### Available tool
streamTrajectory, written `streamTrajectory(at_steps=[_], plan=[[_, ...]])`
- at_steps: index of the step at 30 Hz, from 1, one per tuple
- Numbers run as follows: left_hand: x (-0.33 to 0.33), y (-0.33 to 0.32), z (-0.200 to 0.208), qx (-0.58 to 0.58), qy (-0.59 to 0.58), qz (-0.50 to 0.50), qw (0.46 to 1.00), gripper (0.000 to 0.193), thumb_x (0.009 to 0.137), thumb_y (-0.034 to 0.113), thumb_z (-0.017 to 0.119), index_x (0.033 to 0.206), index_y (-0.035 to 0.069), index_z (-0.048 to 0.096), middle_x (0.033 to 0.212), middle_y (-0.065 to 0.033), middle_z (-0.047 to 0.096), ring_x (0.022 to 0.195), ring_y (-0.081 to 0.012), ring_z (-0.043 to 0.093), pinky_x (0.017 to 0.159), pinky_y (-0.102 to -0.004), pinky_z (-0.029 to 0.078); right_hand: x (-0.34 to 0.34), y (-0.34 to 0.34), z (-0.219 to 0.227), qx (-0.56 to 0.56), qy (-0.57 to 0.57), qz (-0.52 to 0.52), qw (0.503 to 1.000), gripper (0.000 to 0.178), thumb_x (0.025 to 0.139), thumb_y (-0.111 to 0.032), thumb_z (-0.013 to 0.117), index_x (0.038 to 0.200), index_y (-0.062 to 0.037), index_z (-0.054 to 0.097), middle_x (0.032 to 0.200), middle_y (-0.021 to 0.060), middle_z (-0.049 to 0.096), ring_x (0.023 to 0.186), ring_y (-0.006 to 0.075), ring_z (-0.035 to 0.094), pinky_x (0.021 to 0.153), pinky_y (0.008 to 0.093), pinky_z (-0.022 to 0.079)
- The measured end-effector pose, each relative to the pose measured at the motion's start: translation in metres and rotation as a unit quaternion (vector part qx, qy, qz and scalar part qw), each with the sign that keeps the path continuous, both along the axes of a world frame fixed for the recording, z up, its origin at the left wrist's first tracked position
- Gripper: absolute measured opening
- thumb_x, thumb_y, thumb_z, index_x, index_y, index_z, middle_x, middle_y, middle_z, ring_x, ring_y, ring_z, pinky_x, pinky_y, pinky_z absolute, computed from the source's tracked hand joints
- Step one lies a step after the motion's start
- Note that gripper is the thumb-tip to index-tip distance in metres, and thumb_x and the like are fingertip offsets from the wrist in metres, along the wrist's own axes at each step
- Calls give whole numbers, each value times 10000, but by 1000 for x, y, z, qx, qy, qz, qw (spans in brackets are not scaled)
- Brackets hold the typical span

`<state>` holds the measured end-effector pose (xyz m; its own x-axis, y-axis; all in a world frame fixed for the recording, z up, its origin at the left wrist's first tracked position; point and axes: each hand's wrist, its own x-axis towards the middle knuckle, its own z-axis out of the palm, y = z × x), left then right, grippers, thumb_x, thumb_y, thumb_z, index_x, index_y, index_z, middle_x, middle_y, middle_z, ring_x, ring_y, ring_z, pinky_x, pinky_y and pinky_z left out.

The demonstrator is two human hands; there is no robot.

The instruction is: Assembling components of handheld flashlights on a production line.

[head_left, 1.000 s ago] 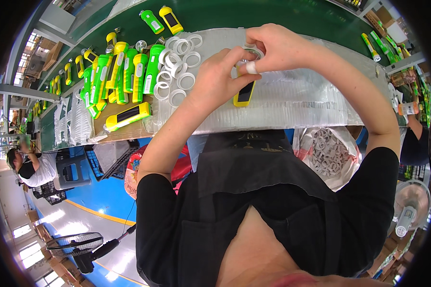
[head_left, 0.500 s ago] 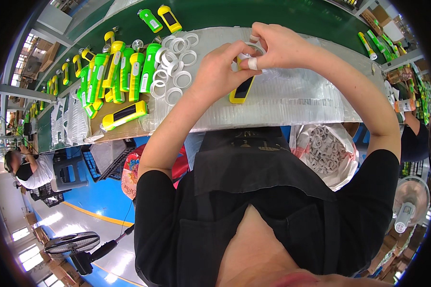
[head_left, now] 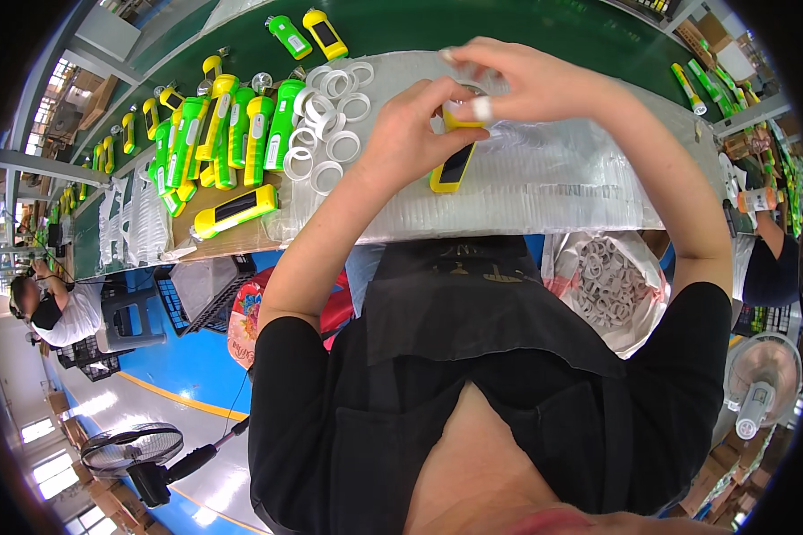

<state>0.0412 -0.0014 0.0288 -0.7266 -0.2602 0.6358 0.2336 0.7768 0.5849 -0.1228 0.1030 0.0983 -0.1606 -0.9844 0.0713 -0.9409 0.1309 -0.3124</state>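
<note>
My left hand (head_left: 410, 129) is closed round the head end of a yellow flashlight (head_left: 455, 168), which has a dark panel on its body and stands tilted over the covered table. My right hand (head_left: 509, 82) hovers at the flashlight's head, thumb and fingers spread apart and a little smeared by motion. White wraps show on its fingertips. The head itself is partly hidden between both hands, so I cannot tell whether a ring sits on it. Left of my left hand lies a cluster of loose white rings (head_left: 343, 145).
Green and yellow flashlights (head_left: 227, 129) lie piled at the left, with one yellow flashlight (head_left: 235, 212) near the front edge. Two more rest farther back on the green belt (head_left: 473, 27). A white sack (head_left: 605, 290) of grey-white rings stands below the table. A fan (head_left: 134, 450) is at lower left.
My right hand's fingers have loosened from the flashlight's head and spread apart. My left hand keeps its hold. The view has shifted slightly.
</note>
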Motion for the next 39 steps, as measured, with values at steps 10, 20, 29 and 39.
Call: streamTrajectory(at_steps=[10,20,29,39], plan=[[-5,1,2,9,-3,-10,1000,395,656,210,860,951,107,618,819,-72,632,749,-248,634,642,-351,506,-13,-2,-5,-233,-59,228,943,452,791,-435,734,817,-2,604,826,101,619,747,218,599,624,349,456],[1,1,5,12,-39,-10,999,373,702,179,853,999,106,639,911,-19,696,806,-178,642,703,-312,503,-4,7,-9,-86,-97,149,980,468,747,-448,768,887,-28,617,728,73,564,631,189,544,577,323,451],[2,0,1,-14,-15,-5,1000,376,700,149,850,1016,109,650,964,-36,705,841,-196,666,769,-311,522,-3,12,-24,-137,-103,121,978,378,791,-334,765,902,-58,532,798,50,558,633,175,532,548,303,442],[32,-4,11,259,-178,-226,922,1022,784,366,805,1521,91,153,1228,-207,584,1084,-292,615,944,-416,477,14,42,5,-179,-427,62,884,306,827,-141,730,1022,-50,511,916,33,605,807,50,575,649,236,470]])
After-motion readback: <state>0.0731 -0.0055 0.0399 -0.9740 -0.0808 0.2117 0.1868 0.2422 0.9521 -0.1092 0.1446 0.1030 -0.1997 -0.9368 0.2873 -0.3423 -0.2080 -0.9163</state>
